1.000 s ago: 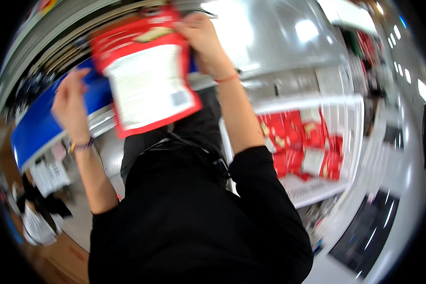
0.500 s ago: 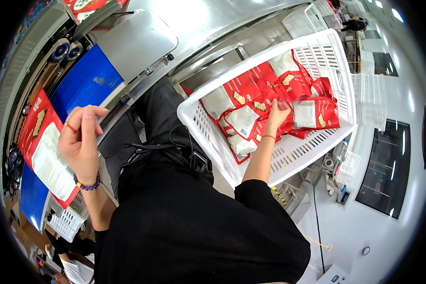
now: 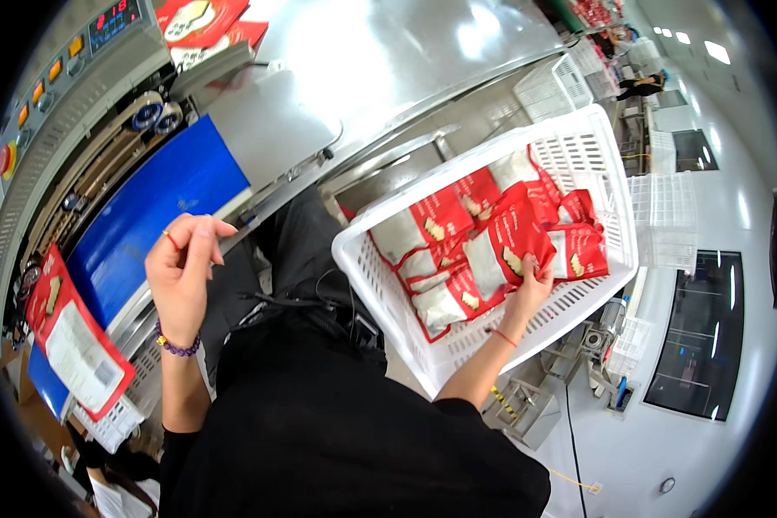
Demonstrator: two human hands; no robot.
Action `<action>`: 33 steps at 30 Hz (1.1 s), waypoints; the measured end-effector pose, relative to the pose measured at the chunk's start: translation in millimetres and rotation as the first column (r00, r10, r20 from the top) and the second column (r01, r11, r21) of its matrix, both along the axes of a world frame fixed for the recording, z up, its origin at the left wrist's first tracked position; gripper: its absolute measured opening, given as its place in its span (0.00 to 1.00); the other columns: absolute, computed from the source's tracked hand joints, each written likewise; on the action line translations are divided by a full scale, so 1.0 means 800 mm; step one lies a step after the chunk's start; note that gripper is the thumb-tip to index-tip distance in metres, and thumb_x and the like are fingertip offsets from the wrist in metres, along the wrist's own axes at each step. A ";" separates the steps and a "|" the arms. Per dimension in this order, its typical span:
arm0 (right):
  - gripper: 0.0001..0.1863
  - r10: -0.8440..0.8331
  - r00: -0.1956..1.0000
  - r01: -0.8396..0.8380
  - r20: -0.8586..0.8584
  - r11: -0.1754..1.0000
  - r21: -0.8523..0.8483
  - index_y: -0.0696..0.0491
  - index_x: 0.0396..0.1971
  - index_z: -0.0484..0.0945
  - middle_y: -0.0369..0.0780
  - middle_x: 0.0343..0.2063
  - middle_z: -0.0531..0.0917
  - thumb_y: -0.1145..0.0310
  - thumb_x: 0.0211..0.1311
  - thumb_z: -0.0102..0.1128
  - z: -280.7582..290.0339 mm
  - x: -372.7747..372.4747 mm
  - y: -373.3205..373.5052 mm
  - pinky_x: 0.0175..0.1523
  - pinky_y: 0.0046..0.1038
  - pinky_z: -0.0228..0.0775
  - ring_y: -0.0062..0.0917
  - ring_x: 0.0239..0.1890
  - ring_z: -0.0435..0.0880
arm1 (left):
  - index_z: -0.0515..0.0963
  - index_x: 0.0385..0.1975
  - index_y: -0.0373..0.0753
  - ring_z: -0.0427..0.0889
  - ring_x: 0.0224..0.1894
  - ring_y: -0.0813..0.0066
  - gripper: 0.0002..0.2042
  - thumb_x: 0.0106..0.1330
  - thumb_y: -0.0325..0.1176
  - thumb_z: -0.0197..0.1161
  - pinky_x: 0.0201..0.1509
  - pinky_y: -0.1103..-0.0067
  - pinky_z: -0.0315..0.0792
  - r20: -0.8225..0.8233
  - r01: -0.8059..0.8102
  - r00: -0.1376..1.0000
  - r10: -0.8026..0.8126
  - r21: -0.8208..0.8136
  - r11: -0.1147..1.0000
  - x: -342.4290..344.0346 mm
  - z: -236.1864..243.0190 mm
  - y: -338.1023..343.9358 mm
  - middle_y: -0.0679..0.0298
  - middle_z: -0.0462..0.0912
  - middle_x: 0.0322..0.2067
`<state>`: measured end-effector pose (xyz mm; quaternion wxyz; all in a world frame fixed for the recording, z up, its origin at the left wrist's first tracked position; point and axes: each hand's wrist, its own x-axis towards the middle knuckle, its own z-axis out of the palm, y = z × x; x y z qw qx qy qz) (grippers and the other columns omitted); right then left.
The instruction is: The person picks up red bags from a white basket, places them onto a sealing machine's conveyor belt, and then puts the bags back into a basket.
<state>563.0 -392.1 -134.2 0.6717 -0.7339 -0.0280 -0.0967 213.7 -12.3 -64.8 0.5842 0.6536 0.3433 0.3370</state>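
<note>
My right hand (image 3: 533, 292) is inside the white plastic basket (image 3: 483, 345). Its fingers are closed on the lower right edge of a red pouch (image 3: 509, 226) with a pale panel, which lies over several similar pouches. Raised beside the blue conveyor belt (image 3: 168, 190), my left hand (image 3: 183, 269) has its fingers curled loosely, with nothing visible in them. Further down that belt, to the left of this hand, a flat red packet (image 3: 85, 350) with a white printed panel overhangs the belt's near edge.
A machine with a button panel (image 3: 56, 73) runs along the far left. More red packets (image 3: 203, 22) lie on the steel table (image 3: 363, 60) at the top. Another white basket (image 3: 112, 423) stands below the belt. Stacked crates (image 3: 662, 220) and other people are further off.
My right hand has taken hold of a red pouch and drawn it over the others. The packet on the belt has travelled toward the lower left. The whole view has shifted slightly.
</note>
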 end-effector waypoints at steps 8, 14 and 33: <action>0.25 0.502 0.854 -0.508 0.135 0.861 0.010 0.58 0.47 0.75 0.38 0.41 0.83 0.86 0.45 0.67 0.192 -0.088 0.127 0.47 0.23 0.75 0.21 0.41 0.82 | 0.71 0.55 0.36 0.72 0.53 0.65 0.31 0.49 0.30 0.74 0.54 0.74 0.70 0.136 0.297 0.923 -0.360 0.342 0.892 0.043 0.038 -0.021 0.57 0.71 0.52; 0.20 0.952 0.238 -0.969 0.194 0.220 0.109 0.54 0.26 0.68 0.36 0.28 0.79 0.91 0.38 0.68 0.185 -0.157 0.279 0.34 0.18 0.66 0.16 0.31 0.74 | 0.71 0.54 0.34 0.80 0.45 0.76 0.24 0.55 0.18 0.67 0.51 0.79 0.74 0.195 0.468 0.848 -0.493 0.164 0.869 0.025 0.029 -0.015 0.62 0.80 0.46; 0.08 0.821 0.486 -0.741 -0.299 0.569 0.356 0.59 0.35 0.83 0.34 0.32 0.84 0.69 0.65 0.62 0.091 -0.177 0.340 0.41 0.18 0.71 0.14 0.34 0.78 | 0.79 0.43 0.29 0.77 0.35 0.88 0.14 0.71 0.37 0.58 0.40 0.84 0.73 0.218 0.155 0.972 -0.092 -0.290 0.944 -0.004 -0.022 0.031 0.70 0.83 0.34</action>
